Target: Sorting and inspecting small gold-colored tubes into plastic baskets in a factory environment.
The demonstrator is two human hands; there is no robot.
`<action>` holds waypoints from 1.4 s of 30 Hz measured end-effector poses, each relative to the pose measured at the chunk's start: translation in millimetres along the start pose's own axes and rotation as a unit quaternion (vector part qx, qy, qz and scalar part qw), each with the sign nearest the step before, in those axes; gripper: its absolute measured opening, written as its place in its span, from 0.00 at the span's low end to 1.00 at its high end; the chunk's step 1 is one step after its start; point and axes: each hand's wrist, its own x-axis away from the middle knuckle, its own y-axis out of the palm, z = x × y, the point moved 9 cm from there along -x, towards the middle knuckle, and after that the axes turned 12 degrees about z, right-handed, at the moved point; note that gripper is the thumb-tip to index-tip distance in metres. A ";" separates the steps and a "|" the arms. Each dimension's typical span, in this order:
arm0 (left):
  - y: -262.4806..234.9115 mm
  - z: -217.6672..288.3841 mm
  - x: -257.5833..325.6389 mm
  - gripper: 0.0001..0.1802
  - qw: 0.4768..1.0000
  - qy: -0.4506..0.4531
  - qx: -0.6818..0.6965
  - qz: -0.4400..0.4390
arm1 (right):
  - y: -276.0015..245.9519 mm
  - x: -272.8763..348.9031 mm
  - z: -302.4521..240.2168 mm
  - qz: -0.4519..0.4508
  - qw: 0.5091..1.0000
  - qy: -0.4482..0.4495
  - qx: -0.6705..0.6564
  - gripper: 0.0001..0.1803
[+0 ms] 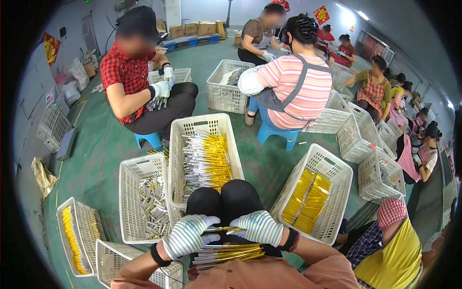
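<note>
Both my hands wear white gloves with green-blue stripes. They meet above my lap, close to my dark-trousered knees. My left hand (190, 236) is closed, thumb and fingers pinching the silver end of thin metallic tubes. From the other side my right hand (261, 228) pinches the gold end of the thin tubes (234, 230); how many are held I cannot tell. Just below my hands, a bundle of similar silver-and-gold tubes (231, 254) lies across my lap. Beyond my knees, a white plastic crate (179, 132) holds a large heap of silver-and-gold tubes (207, 159).
Left of my knees, a crate (129, 192) contains short silver pieces (153, 202). A crate (339, 185) at right holds gold tubes (308, 200). More crates (94, 216) stand lower left. People sit nearby: a red-checked shirt (124, 72), a striped shirt (303, 91), a yellow garment (392, 253).
</note>
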 end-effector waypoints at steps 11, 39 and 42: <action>-5.3 -9.9 10.9 0.15 0.990 0.082 -0.060 0.101 | -14.8 -7.9 -16.3 0.048 0.995 -0.060 0.056 0.08; 38.0 -43.0 15.5 0.14 0.955 -0.182 0.163 -0.170 | 3.6 -4.1 -23.6 0.022 0.993 -0.087 0.072 0.09; 22.1 -22.9 14.4 0.16 0.991 0.092 -0.082 0.047 | 7.8 -9.6 -12.2 -0.001 0.999 -0.033 0.015 0.12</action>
